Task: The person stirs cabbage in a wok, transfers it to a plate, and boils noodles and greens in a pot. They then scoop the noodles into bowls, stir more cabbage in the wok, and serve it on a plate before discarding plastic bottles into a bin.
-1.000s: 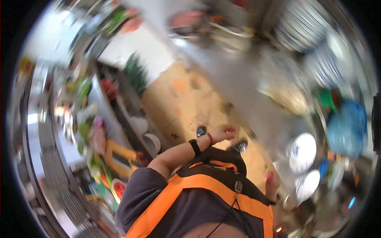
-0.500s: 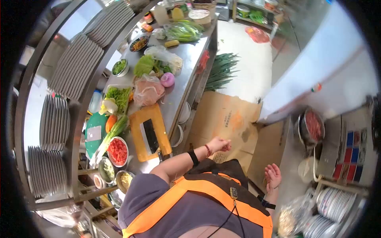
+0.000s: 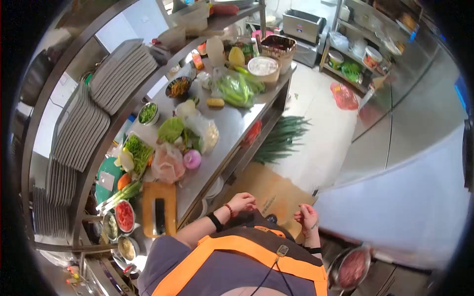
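Observation:
Above the cardboard on the floor, my left hand (image 3: pixel 242 202) hangs in front of my body with its fingers curled in and nothing seen in them. My right hand (image 3: pixel 307 218) is raised to its right, empty, with fingers loosely bent and apart. Neither hand touches anything. Left of my left forearm, a wooden cutting board (image 3: pixel 170 197) lies on the steel counter (image 3: pixel 217 148) with a cleaver (image 3: pixel 158 217) flat on it. Beyond the board are bagged pale pink meat (image 3: pixel 168 163) and a purple onion (image 3: pixel 192 159).
Bowls of chopped red vegetable (image 3: pixel 125 216) and minced pieces (image 3: pixel 128 248) stand by the board. Plates (image 3: pixel 123 76) fill the left rack. Green onions (image 3: pixel 284 138) lie beside the counter. A pot of raw meat (image 3: pixel 351 269) is at lower right, near a pale appliance surface (image 3: pixel 395 202).
My view has turned and shifted forward, showing more of the counter's far end and shelves. My right hand has come closer to my left, its fingers more bent. The cleaver stays on the board.

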`<state>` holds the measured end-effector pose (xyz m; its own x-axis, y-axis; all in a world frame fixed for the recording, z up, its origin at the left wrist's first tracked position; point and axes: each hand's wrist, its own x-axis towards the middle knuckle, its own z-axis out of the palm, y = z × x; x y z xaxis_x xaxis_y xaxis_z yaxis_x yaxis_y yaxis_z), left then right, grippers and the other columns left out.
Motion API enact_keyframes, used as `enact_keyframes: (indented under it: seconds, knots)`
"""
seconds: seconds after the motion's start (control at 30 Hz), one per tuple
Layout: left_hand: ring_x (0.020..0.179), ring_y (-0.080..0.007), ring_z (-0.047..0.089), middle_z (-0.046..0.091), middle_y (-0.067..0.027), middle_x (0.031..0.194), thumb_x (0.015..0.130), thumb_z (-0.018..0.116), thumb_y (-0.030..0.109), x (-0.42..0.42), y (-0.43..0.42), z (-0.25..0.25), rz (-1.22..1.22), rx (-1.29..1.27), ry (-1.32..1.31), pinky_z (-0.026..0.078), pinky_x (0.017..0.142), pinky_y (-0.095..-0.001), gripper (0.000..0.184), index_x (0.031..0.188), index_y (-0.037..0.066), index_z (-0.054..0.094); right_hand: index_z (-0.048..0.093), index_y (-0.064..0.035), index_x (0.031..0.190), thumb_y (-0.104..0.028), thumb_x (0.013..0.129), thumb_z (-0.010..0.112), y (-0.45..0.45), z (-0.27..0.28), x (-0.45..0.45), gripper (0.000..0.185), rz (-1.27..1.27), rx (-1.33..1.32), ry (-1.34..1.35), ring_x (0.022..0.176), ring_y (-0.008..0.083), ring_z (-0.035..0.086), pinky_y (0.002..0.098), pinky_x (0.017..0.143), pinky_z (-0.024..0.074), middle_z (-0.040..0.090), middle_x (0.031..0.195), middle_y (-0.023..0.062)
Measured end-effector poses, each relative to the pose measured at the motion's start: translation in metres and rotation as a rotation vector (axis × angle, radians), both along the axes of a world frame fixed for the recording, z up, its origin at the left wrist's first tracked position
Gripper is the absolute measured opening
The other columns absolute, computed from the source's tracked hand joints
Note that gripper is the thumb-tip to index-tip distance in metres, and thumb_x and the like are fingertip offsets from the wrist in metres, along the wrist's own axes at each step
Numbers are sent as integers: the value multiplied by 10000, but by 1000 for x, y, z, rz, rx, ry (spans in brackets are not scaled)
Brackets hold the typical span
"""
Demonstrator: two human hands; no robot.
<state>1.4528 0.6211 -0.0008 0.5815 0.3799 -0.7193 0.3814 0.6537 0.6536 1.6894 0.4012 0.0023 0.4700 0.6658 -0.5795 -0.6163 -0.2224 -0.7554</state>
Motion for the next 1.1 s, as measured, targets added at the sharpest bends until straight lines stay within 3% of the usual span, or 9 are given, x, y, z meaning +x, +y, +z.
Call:
enact_keyframes:
  seconds: [0.17, 0.3, 0.47, 0.53, 0.6, 0.8, 0.9, 0.97, 1.1]
  knots:
    - [743, -140, 643, 640, -77, 900, 918, 554, 113, 80, 68, 5, 298, -20, -127, 524, 651, -240, 121, 978, 14, 589, 543, -29, 1148, -207, 907, 613, 102, 40, 91, 308, 211, -26, 62, 771, 192, 668, 288, 662, 534, 655, 995, 108]
    - [754, -141, 647, 650, -88, 905, 913, 559, 110, 196, 139, -35, 119, -59, 33, 529, 644, -234, 136, 1000, 11, 593, 506, -41, 1236, -177, 899, 623, 151, 7, 198, 381, 266, -28, 44, 975, 188, 638, 303, 802, 520, 623, 1140, 98]
    - [807, -156, 654, 649, -70, 921, 915, 568, 118, 380, 220, -43, -140, 1, -79, 534, 711, -275, 148, 1026, 20, 570, 387, -48, 1375, -139, 914, 582, 199, 43, 292, 509, 380, 162, 151, 1103, 158, 566, 266, 905, 470, 578, 1255, 109]
    - [809, -145, 653, 648, -52, 893, 900, 580, 121, 461, 254, -33, -210, 3, -149, 523, 699, -257, 135, 1003, 34, 582, 347, -10, 1402, -126, 910, 584, 223, 73, 329, 558, 470, 136, 157, 1100, 134, 558, 249, 908, 438, 558, 1288, 110]
    - [795, -138, 655, 646, -39, 874, 892, 590, 132, 541, 279, -8, -272, 43, -185, 525, 683, -256, 131, 981, 36, 585, 358, 9, 1396, -118, 901, 597, 236, 60, 378, 564, 679, 128, 14, 1083, 108, 561, 229, 856, 441, 539, 1308, 102]
    - [692, -138, 632, 642, -64, 791, 867, 590, 90, 785, 373, -36, -442, 167, -359, 505, 583, -266, 77, 923, 37, 585, 411, 27, 1348, -92, 882, 613, 300, 50, 582, 521, 661, 101, -57, 934, 151, 638, 278, 862, 478, 685, 1006, 114]
    - [593, -145, 610, 618, -74, 705, 827, 542, 40, 889, 425, -43, -437, 240, -325, 487, 510, -280, 62, 875, 25, 578, 501, 39, 1238, -49, 873, 604, 353, 44, 697, 390, 593, 210, -201, 906, 184, 657, 300, 850, 501, 684, 983, 159]
    - [639, -129, 634, 619, -57, 748, 840, 542, 67, 937, 454, -11, -460, 416, -195, 514, 560, -261, 72, 861, 13, 586, 560, 46, 1136, -15, 865, 599, 404, 61, 770, 281, 559, 239, -262, 886, 191, 666, 296, 827, 512, 686, 966, 154]
    - [765, -147, 662, 637, -77, 853, 830, 577, 78, 1006, 513, 45, -395, 332, -187, 537, 643, -259, 129, 938, 8, 594, 618, 48, 990, 16, 849, 609, 524, 145, 867, 145, 681, 205, -399, 818, 179, 671, 276, 776, 521, 692, 928, 136]
